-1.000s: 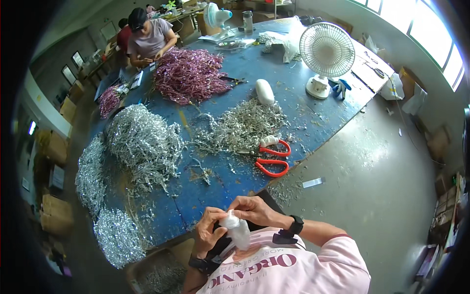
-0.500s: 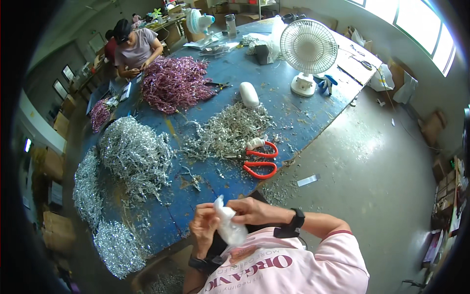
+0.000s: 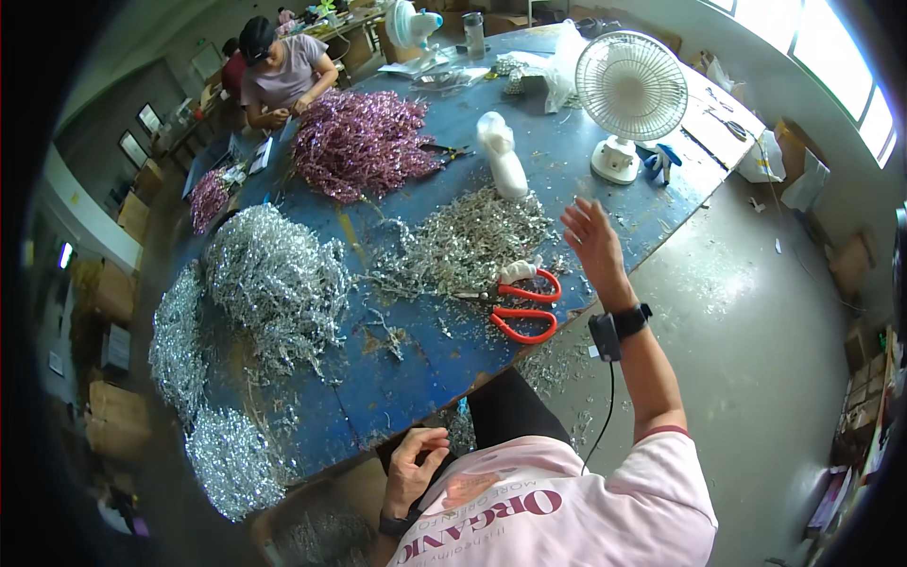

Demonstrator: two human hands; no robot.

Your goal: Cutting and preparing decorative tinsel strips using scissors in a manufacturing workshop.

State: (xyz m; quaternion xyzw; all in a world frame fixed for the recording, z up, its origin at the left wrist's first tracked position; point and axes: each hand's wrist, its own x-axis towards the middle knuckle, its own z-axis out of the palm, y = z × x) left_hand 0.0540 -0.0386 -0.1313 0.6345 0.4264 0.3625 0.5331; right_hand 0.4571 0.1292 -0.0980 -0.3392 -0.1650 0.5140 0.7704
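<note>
orange-handled scissors (image 3: 522,304) lie on the blue table (image 3: 416,364), and they are the thing closest to the raised right hand (image 3: 593,238). that hand is lifted above the table's near edge, palm open, fingers spread and holding nothing. from it the scissors sit down and to its left, near but not touching, with the loops of the handles turned toward the hand and the blades pointing away from it, further left, into the silver scraps. so the long axis of the scissors runs roughly across the person's front, and the handle end is the end nearer this hand.

the left hand (image 3: 416,468) is low at the lap, below the table edge, fingers curled loosely inward; i cannot tell whether anything small is caught in them. the scissors are up and to its right, well apart, with the table edge between, so the right hand is clearly the closer one.

beyond the right hand's fingertips, past the scissors, spreads a heap of cut silver tinsel (image 3: 463,241); further out stands a white bottle (image 3: 501,156), and off to the hand's right a white desk fan (image 3: 631,94). a bigger silver tinsel pile (image 3: 274,283) lies far to the left, and a purple pile (image 3: 364,142) sits before another person (image 3: 279,71) at the far end.
</note>
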